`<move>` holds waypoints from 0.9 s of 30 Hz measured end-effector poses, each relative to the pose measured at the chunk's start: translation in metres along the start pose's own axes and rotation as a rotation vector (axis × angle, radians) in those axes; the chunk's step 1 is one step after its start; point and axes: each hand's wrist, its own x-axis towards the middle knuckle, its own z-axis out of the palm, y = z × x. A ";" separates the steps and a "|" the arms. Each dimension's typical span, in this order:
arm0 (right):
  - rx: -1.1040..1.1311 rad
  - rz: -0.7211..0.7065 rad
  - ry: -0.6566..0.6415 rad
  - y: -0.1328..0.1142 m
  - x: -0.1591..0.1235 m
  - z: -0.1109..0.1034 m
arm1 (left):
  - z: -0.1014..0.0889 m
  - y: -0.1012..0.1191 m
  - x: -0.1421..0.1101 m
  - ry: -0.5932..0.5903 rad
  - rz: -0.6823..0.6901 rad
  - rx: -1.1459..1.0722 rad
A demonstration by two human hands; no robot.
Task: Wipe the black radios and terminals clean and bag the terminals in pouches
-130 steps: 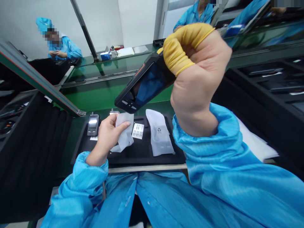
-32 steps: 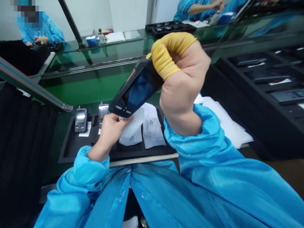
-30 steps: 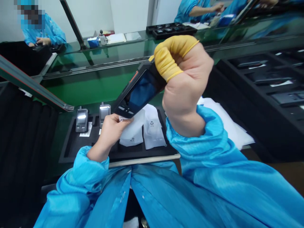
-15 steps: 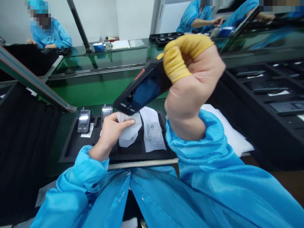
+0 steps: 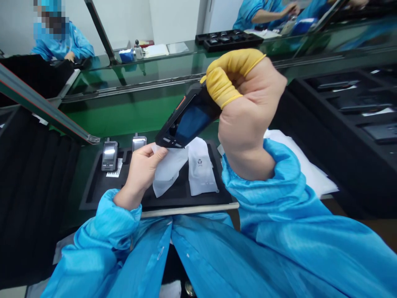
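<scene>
My right hand (image 5: 245, 95), with yellow finger cots on its fingers, grips the upper end of a black handheld radio (image 5: 190, 118). The radio tilts down to the left, its screen and buttons facing me. Just under its lower end, my left hand (image 5: 144, 165) pinches the top edge of a translucent white plastic bag (image 5: 169, 171). The radio's bottom is at the bag's mouth; whether it is inside I cannot tell. A second white bag (image 5: 201, 169), printed with a recycling mark, lies on the black foam tray (image 5: 89, 198).
Two more radios stand at the tray's back left, one (image 5: 109, 155) beside a barcode label (image 5: 114, 169). White bags (image 5: 297, 161) are piled right of my sleeve. Stacked black trays (image 5: 335, 136) rise at the right, others (image 5: 34, 186) at the left. Co-workers in blue sit beyond the green bench (image 5: 130, 116).
The radio has shifted slightly right, and its lower end is closer to the bag's mouth. My left hand now holds the bag by its edge, and the bag hangs more spread out.
</scene>
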 end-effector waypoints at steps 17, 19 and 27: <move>-0.066 0.133 -0.083 0.011 0.004 0.002 | -0.009 -0.002 0.005 -0.007 0.157 0.439; -0.060 0.165 -0.074 0.014 0.007 0.002 | -0.010 0.004 0.002 -0.078 0.089 0.339; 0.037 0.088 0.040 0.016 0.017 -0.003 | -0.015 0.011 -0.002 -0.089 -0.089 0.210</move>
